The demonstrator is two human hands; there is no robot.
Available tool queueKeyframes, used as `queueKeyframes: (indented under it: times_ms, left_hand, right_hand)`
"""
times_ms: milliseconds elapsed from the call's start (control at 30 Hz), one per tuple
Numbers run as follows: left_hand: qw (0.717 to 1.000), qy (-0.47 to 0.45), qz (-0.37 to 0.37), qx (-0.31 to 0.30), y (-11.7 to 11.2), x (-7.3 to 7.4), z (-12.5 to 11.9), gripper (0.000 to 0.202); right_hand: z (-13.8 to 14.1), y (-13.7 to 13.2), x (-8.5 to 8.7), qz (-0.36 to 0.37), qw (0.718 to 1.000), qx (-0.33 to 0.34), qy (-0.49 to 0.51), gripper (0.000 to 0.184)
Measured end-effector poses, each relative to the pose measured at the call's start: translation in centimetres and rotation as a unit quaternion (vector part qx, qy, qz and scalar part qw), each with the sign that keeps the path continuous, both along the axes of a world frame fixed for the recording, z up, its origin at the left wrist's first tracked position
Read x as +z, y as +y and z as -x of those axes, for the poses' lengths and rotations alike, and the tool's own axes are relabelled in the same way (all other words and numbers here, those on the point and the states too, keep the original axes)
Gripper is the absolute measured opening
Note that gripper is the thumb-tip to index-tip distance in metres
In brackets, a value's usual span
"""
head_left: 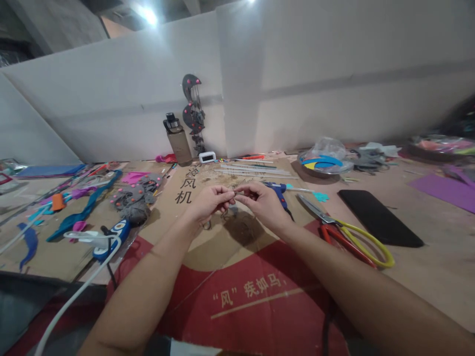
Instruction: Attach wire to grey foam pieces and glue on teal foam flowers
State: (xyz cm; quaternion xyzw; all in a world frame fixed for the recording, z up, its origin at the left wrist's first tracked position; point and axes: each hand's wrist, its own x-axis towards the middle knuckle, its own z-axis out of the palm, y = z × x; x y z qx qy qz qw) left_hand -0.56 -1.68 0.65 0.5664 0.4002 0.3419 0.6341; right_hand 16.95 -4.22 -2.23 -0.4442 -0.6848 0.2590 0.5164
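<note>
My left hand point(212, 202) and my right hand point(261, 201) meet above a printed cardboard sheet point(200, 259), thumbs and fingertips pinched together. Between them is a small, thin, dark piece, too small to name. A bit of thin grey strand seems to hang below the left fingers. Just beyond my right hand lies a blue glue gun point(281, 194), partly hidden by that hand. Scissors point(330, 220) with one red and one yellow handle rest to the right of my right forearm, blades partly apart.
A black phone point(379, 217) lies right of the scissors. Behind stand a bottle point(178, 141) and a dark dotted hanging ornament point(193, 113) by the white partition point(315, 74). Left are grey dotted pieces point(135, 198) and a blue-white power strip point(113, 240) with a cable. A bowl point(322, 165) holds colored strips.
</note>
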Motion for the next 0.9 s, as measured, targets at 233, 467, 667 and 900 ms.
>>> queueKeyframes:
  times_ms: [233,467,667,900]
  left_hand:
    - [0.999,0.017,-0.030,-0.001,-0.2,-0.1,-0.3,0.031]
    - [0.901,0.225,-0.367,0.051,-1.1,0.4,-0.6,0.017]
    - [0.849,0.283,-0.444,0.031,-1.5,0.6,-0.4,0.015]
    - [0.841,0.295,-0.450,0.058,-1.3,0.7,-0.2,0.016]
  right_hand:
    - [0.2,-0.4,0.4,-0.003,0.999,-0.015,0.036,0.013]
    - [0.1,0.1,-0.4,0.014,0.999,-0.029,0.020,0.013]
    - [0.3,0.3,-0.6,0.051,0.998,-0.022,0.034,0.016]
    - [0.4,0.4,-0.6,0.056,0.998,0.005,0.029,0.021]
